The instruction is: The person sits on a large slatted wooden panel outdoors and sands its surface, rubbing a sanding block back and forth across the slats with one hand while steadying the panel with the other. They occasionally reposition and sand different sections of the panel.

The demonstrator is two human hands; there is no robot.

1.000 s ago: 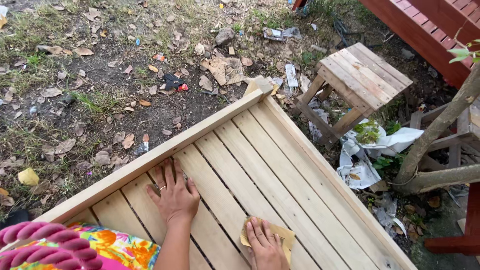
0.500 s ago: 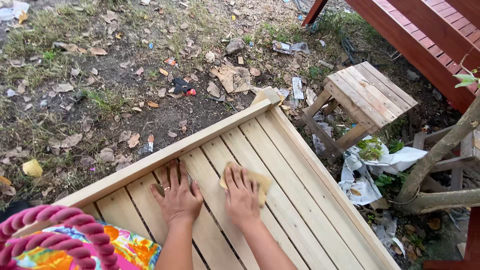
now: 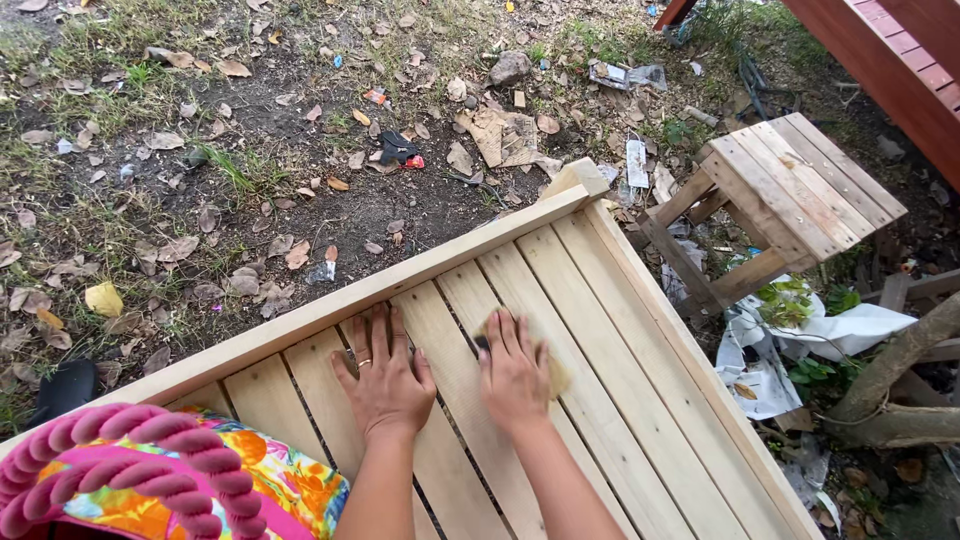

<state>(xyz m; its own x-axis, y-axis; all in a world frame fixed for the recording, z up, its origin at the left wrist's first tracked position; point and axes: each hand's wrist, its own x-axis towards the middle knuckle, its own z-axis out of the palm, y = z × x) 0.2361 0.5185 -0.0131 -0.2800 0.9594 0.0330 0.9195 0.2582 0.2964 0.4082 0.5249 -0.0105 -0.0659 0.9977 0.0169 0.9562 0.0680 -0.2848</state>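
- Left hand (image 3: 385, 378) lies flat on the slatted panel (image 3: 620, 400), fingers spread and pressed to the wood, gripping nothing; a ring shows on one finger.
- Right hand (image 3: 516, 370) presses a tan sanding sheet (image 3: 556, 376) against a slat, fingers slightly apart on top of it; only the sheet's edges show past the palm.
- Risk: raw slats could splinter bare fingers, judging by the rough grain.
- Risk: fingertips near the gaps between slats could catch if the sheet slides.
- A small stool (image 3: 790, 195) stands well apart, beside the panel's far corner.
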